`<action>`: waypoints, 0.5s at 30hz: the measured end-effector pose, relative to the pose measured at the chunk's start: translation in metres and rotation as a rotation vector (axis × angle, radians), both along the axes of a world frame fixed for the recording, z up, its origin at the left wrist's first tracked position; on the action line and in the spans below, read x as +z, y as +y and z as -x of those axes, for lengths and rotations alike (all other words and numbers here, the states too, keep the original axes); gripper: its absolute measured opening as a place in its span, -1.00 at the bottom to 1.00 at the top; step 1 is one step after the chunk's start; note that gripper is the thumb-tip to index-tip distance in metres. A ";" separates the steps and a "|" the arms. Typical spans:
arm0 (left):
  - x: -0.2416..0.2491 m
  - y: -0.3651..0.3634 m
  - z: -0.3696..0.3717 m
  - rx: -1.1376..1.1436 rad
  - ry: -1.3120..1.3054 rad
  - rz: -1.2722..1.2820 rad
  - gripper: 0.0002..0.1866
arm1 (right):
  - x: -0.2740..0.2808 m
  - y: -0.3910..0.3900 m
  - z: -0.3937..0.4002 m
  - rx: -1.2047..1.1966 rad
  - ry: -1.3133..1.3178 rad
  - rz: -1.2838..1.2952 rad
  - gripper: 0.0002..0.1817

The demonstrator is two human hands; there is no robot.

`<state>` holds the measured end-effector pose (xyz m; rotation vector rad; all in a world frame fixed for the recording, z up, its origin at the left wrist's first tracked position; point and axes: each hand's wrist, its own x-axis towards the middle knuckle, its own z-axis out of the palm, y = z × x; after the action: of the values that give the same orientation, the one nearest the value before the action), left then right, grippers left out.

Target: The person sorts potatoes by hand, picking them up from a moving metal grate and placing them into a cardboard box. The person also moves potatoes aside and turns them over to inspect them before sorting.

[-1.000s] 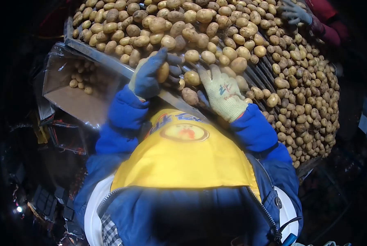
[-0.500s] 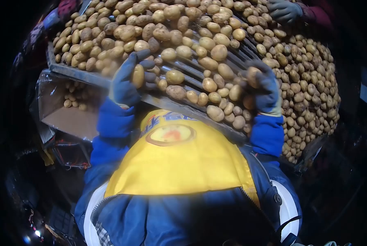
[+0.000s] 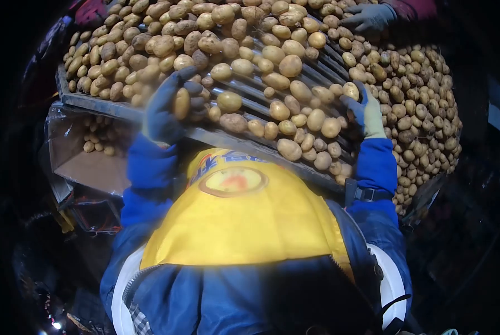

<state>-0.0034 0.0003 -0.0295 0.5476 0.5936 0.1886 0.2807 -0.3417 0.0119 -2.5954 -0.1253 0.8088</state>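
My left hand, in a blue-grey glove, is at the near edge of the slatted sorting table. Its fingers curl around a yellow-brown potato. On the right, my right hand, in a blue glove with a pale cuff, has a round potato between its parted fingertips. Its lower fingers are partly blurred. Between my hands, several loose potatoes lie on the dark metal slats.
A large potato heap spreads at the right. A metal rail edges the table in front of me. An open cardboard box with potatoes stands lower left. Another person's gloved hand rests on potatoes at the top right.
My right hand has shifted right and turned, with its fingers farther apart. Potatoes beside it have moved over the slats. My left hand stays around its potato. The view has shifted slightly.
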 end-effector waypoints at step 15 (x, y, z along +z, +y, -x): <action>-0.018 -0.005 0.004 -0.067 -0.155 -0.612 -0.67 | 0.079 0.266 0.092 0.613 0.808 -0.789 -0.31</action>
<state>-0.0071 -0.0043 -0.0478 1.1320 0.3584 0.3495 0.1884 -0.0754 0.0910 -1.3576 -0.8207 1.5548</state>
